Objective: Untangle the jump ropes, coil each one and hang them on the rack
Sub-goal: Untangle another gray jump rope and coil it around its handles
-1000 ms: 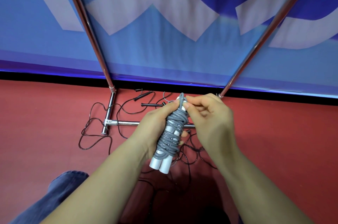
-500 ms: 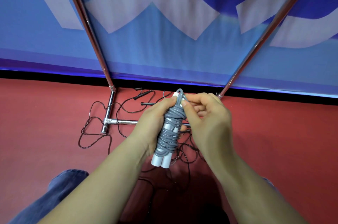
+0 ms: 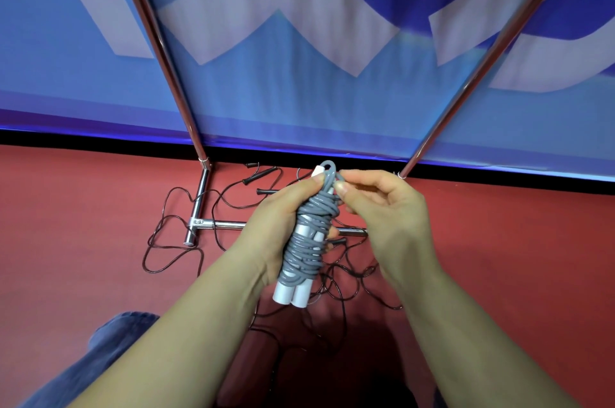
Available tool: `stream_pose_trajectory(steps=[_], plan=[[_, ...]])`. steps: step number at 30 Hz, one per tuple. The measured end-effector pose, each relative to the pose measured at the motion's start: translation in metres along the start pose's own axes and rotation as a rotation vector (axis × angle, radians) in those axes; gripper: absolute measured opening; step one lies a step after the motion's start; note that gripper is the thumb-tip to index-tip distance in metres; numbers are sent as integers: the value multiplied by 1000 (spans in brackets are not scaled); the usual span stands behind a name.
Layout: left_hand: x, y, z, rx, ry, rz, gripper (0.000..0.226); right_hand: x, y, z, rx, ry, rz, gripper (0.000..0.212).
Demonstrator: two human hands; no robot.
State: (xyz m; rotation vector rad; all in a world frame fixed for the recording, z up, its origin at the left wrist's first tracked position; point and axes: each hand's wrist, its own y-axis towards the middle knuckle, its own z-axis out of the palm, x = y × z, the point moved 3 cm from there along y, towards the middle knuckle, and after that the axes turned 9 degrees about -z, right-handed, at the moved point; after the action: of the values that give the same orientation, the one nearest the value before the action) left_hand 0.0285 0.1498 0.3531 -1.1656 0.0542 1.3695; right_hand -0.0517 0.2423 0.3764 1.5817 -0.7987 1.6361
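A grey jump rope (image 3: 307,241) is wound tightly around its two white handles, whose ends stick out below. My left hand (image 3: 276,227) grips this bundle upright at mid-frame. My right hand (image 3: 382,207) pinches the grey cord near the top of the bundle, where a small loop sticks up. Thin black jump ropes (image 3: 186,241) lie tangled on the red floor beneath, with black handles (image 3: 259,174) near the wall. The chrome rack (image 3: 199,204) stands behind, its two poles rising up and apart; its top is out of view.
A blue and white banner (image 3: 299,74) hangs behind the rack. The rack's foot bar (image 3: 229,224) lies across the floor under my hands. My knee in blue jeans (image 3: 109,341) shows at the lower left.
The grey bundle and both hands have drifted slightly upward. My right fingers have shifted their pinch on the cord at the top of the bundle.
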Motion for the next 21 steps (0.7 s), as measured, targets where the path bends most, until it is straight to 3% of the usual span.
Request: stream_pose_trajectory(steps=[5,8,11,16,21], plan=[[0,-2,0,-32,57,10,33,-1,2,0,51,-1,27,12],[1,-3,0,-67,73,25,34,2,-1,3,85,-202,-141,26],[-2,-1,-1,-85,20,72,36,3,-3,7,134,-183,-179,37],[-2,-1,1,-62,23,26,35,1,2,-3,54,-89,-34,15],[3,-1,3,-107,129,54,31,-3,-6,0,-36,-251,-150,18]])
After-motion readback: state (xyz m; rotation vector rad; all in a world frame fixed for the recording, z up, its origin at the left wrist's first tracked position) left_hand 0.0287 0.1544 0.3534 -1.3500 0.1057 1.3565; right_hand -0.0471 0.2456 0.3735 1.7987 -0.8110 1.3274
